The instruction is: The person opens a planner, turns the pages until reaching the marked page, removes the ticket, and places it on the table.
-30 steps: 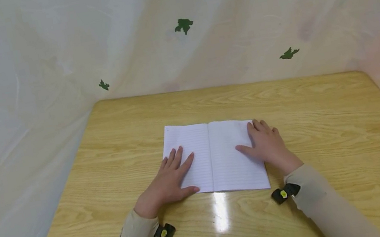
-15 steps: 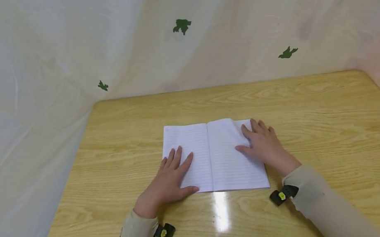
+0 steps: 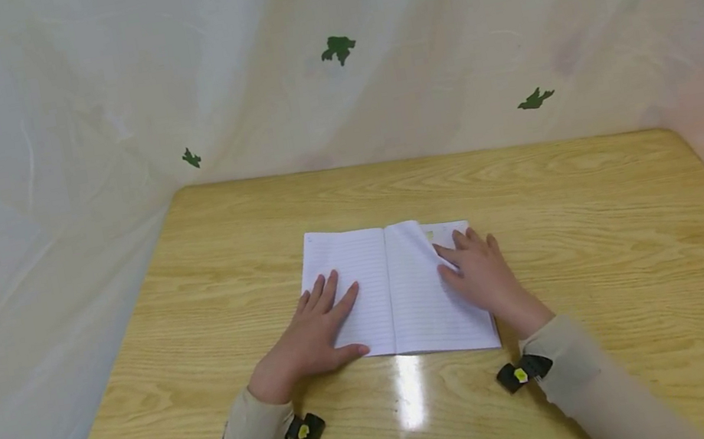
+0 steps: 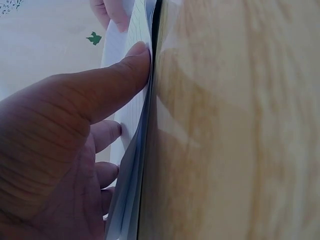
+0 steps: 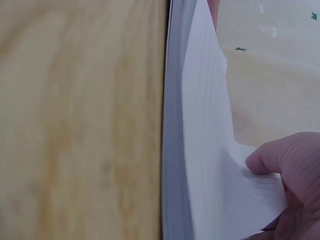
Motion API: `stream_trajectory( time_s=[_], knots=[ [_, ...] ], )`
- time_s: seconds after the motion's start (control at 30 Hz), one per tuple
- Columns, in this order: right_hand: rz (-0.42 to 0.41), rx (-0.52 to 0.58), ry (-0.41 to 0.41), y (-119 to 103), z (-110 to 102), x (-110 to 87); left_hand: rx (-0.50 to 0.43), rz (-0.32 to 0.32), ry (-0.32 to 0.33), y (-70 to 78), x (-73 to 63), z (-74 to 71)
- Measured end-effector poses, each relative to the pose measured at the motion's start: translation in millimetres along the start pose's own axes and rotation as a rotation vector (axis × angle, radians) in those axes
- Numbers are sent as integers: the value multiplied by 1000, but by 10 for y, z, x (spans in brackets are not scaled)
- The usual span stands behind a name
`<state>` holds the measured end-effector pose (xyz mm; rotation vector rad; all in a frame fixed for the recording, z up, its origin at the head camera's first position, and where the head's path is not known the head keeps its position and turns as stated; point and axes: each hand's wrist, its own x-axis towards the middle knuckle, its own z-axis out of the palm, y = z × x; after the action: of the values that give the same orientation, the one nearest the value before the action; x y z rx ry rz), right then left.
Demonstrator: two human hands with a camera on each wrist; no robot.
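An open notebook (image 3: pixel 364 248) with blank lined pages lies on the table in the head view. My left hand (image 3: pixel 309 339) rests on its left page with fingers spread, the thumb at the near edge. In the left wrist view that thumb (image 4: pixel 112 82) presses on the lined paper. My right hand (image 3: pixel 487 274) pinches the right page (image 3: pixel 416 294) near its far outer corner, which is lifted and curls inward. The right wrist view has the thumb (image 5: pixel 265 160) on top of the bent page, with other fingers partly hidden behind it. Beneath the raised corner, another page (image 3: pixel 447 227) shows.
The wooden table (image 3: pixel 604 224) extends around the notebook on all sides. A pale curtain (image 3: pixel 244 74) with green leaf-like or bird-like shapes hangs behind the table and at its sides. Dark straps sit on both sleeved wrists.
My right hand has moved inward to the left, drawing the right page's far corner with it and uncovering the page below. The left hand has stayed in place.
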<state>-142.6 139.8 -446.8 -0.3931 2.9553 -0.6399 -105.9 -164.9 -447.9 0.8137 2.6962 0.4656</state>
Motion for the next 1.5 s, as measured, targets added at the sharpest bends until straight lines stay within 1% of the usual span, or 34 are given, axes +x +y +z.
stream_trajectory(
  time_s=[0.37,0.47,0.53,0.67,0.8,0.93,1.07,1.17,1.27,1.37,1.5],
  knots=[
    [-7,208,21,-157,14,-104,-8,-1,-2,1,2,-4],
    [-23,246,28,-198,19,-133,-15,-5,-8,5,-3,-11],
    [-41,248,33,-219,37,-151,-14,-3,-8,8,-5,-13],
    [-88,225,52,-258,96,-183,-16,1,-7,14,-9,-16],
    [-116,215,58,-318,138,-218,-15,8,-2,15,-7,-13],
    [-178,210,78,-390,149,-230,-9,7,0,10,-6,-9],
    [-258,191,133,-434,197,-211,-12,11,8,8,-6,-8],
    [-296,138,163,-458,236,-211,-14,7,8,7,-5,-9],
    [-308,53,140,-480,263,-221,-10,0,4,4,-2,-4],
    [-307,-17,82,-497,283,-238,-4,-4,1,-2,1,2],
    [-298,-42,30,-516,312,-253,8,-4,1,-3,7,7]
  ],
)
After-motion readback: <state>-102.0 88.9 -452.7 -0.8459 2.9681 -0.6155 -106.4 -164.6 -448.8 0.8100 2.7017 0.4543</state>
